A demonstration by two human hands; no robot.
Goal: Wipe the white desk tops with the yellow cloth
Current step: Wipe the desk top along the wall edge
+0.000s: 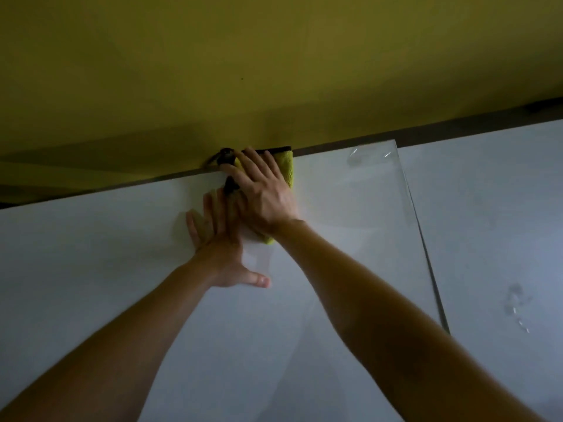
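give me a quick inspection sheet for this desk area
surface: left desk top and right desk top, both white, meeting at a seam
job's things: yellow cloth at the far edge, under the right hand
clutter: wet marks on the right desk top
grippers: right hand presses flat on the cloth; left hand flat on the desk beside it
cables: nothing seen
surroundings: yellow wall behind; dim light

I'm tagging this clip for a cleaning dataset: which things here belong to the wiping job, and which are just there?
Part of the job:
- yellow cloth, pressed flat under the right hand
- left hand, flat on the near desk top
- second desk top, with wet-looking marks

Just there:
- yellow wall
- dark strip behind the desks
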